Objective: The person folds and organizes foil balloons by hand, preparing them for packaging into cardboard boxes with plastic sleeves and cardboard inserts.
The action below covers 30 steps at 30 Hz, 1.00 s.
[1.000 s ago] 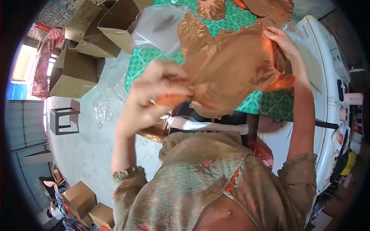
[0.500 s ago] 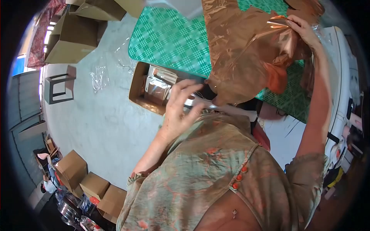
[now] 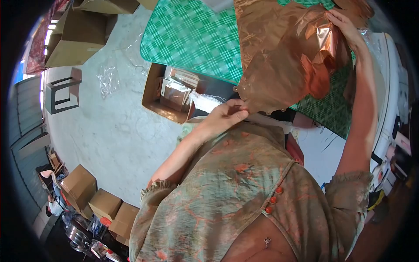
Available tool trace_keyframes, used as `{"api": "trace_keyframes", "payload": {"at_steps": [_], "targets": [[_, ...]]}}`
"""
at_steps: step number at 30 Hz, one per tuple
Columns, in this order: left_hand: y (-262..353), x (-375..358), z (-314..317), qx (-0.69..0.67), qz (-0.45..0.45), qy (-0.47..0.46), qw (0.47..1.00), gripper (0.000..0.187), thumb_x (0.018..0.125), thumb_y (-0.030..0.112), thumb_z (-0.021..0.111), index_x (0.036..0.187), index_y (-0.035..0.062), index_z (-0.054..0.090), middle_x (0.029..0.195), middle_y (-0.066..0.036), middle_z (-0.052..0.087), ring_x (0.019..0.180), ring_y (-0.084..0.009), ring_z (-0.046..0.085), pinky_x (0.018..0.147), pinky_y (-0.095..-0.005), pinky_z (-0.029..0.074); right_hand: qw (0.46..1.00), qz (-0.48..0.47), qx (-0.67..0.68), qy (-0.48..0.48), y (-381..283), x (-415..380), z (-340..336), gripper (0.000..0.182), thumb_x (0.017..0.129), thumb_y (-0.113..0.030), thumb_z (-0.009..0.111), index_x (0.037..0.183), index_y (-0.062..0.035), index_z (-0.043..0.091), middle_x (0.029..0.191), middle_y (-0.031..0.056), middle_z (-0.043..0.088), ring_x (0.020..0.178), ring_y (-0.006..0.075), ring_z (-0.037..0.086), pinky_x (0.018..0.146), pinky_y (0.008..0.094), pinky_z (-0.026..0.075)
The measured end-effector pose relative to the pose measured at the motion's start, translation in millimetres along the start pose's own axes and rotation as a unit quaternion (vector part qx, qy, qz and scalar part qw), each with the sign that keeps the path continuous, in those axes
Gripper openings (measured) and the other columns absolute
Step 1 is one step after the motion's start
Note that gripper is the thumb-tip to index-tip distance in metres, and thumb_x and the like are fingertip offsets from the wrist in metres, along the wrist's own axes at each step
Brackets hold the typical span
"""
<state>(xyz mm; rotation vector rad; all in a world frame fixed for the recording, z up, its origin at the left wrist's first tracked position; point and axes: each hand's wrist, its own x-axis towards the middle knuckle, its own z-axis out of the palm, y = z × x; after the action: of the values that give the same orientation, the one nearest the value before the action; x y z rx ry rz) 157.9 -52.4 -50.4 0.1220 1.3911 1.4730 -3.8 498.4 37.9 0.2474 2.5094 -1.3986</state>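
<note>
A flat copper-coloured foil balloon, with small holed tabs along its edge, hangs over the near side of the green checked table. My left hand pinches its lower left corner between thumb and fingers, close to my waist. At the upper right, my right hand grips the far part of the foil, which is creased and shiny there. An orange-looking fold shows below that hand. What lies under the foil is hidden.
An open cardboard box holding flat packets sits beneath the table edge, with white strands beside it. A grey stool and clear plastic wrap lie on the floor. Cardboard boxes stand lower left, and larger open boxes upper left.
My left hand has moved right and down from above the box and closed on the foil's corner. My right hand keeps its grip with a slight shift upward.
</note>
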Motion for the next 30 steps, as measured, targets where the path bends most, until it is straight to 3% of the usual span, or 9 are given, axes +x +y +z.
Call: {"api": "trace_keyframes", "payload": {"at_steps": [4, 9, 14, 15, 16, 20, 23, 27, 30], "targets": [[-7, 5, 2, -0.050, 0.001, -0.025, 0.998, 0.037, 0.108, 0.033, 0.066, 0.122, -0.0011, 0.072, 0.131, -0.008, 0.067, 0.105, -0.0127, 0.068, 0.084, -0.0297, 0.057, 1.000, 0.003, 0.005, -0.001, -3, 0, 13, 0.033, 0.111, -0.031, 0.061, 0.129, -0.0038, 0.066, 0.116, -0.0083, 0.065, 0.109, 0.0020, 0.058, 0.097, 0.0203, 0.044], [6, -2, -7, -0.018, 0.031, -0.018, 0.999, 0.035, 0.109, 0.030, 0.066, 0.127, 0.0002, 0.066, 0.119, -0.003, 0.072, 0.098, -0.0108, 0.069, 0.081, -0.0284, 0.058, 0.999, 0.014, -0.019, -0.041, -5, 0, 10, 0.027, 0.110, -0.031, 0.062, 0.118, -0.0056, 0.067, 0.104, -0.0096, 0.059, 0.096, 0.0023, 0.054, 0.087, 0.0207, 0.044], [4, 5, -1, -0.069, 0.091, 0.050, 0.992, 0.034, 0.110, 0.028, 0.063, 0.133, 0.0019, 0.063, 0.120, -0.005, 0.073, 0.099, -0.0125, 0.071, 0.079, -0.0273, 0.058, 0.990, 0.003, -0.142, 0.017, 0, 9, 23, 0.026, 0.109, -0.030, 0.061, 0.112, -0.0049, 0.068, 0.096, -0.0086, 0.056, 0.091, 0.0047, 0.050, 0.082, 0.0226, 0.042], [6, 6, 0, -0.072, 0.106, 0.056, 0.990, 0.035, 0.111, 0.028, 0.063, 0.133, 0.0020, 0.063, 0.120, -0.005, 0.074, 0.099, -0.0131, 0.071, 0.079, -0.0273, 0.058, 0.986, -0.039, -0.162, 0.014, 4, 13, 26, 0.026, 0.108, -0.030, 0.062, 0.111, -0.0042, 0.067, 0.095, -0.0076, 0.056, 0.090, 0.0061, 0.051, 0.082, 0.0240, 0.043], [9, 6, 1, -0.073, 0.099, 0.052, 0.991, 0.036, 0.111, 0.029, 0.062, 0.135, 0.0020, 0.063, 0.121, -0.005, 0.073, 0.099, -0.0136, 0.072, 0.078, -0.0271, 0.058, 0.980, -0.081, -0.183, 0.013, 1, 14, 31, 0.027, 0.108, -0.030, 0.062, 0.109, -0.0035, 0.067, 0.094, -0.0065, 0.057, 0.090, 0.0075, 0.051, 0.081, 0.0254, 0.043], [27, 0, 6, -0.075, 0.065, 0.032, 0.995, 0.046, 0.112, 0.036, 0.058, 0.143, 0.0016, 0.061, 0.121, -0.008, 0.075, 0.096, -0.0147, 0.075, 0.074, -0.0260, 0.058, 0.981, -0.078, -0.176, 0.016, -10, 10, 43, 0.027, 0.106, -0.028, 0.061, 0.102, -0.0023, 0.066, 0.082, 0.0008, 0.058, 0.080, 0.0130, 0.052, 0.074, 0.0318, 0.045], [29, -1, 7, -0.073, 0.061, 0.027, 0.995, 0.049, 0.112, 0.039, 0.057, 0.144, 0.0010, 0.061, 0.118, -0.007, 0.074, 0.096, -0.0146, 0.074, 0.074, -0.0266, 0.059, 0.984, -0.042, -0.170, 0.018, -9, 12, 44, 0.028, 0.105, -0.029, 0.062, 0.102, -0.0022, 0.066, 0.081, 0.0004, 0.058, 0.078, 0.0123, 0.052, 0.072, 0.0320, 0.045], [33, -2, 5, -0.025, 0.085, 0.026, 0.996, 0.050, 0.113, 0.039, 0.056, 0.143, -0.0006, 0.060, 0.118, -0.007, 0.075, 0.097, -0.0140, 0.074, 0.075, -0.0282, 0.060, 0.971, -0.102, -0.209, 0.056, -8, 13, 50, 0.031, 0.104, -0.032, 0.063, 0.104, -0.0004, 0.066, 0.083, 0.0039, 0.061, 0.080, 0.0162, 0.055, 0.074, 0.0353, 0.046], [47, -6, 8, -0.058, 0.080, 0.037, 0.994, 0.047, 0.113, 0.039, 0.055, 0.136, -0.0011, 0.063, 0.114, -0.008, 0.076, 0.094, -0.0139, 0.074, 0.072, -0.0288, 0.061, 0.970, -0.066, -0.230, 0.051, -24, 7, 54, 0.033, 0.104, -0.031, 0.063, 0.112, 0.0010, 0.066, 0.095, 0.0087, 0.068, 0.093, 0.0187, 0.060, 0.086, 0.0344, 0.049]]}}
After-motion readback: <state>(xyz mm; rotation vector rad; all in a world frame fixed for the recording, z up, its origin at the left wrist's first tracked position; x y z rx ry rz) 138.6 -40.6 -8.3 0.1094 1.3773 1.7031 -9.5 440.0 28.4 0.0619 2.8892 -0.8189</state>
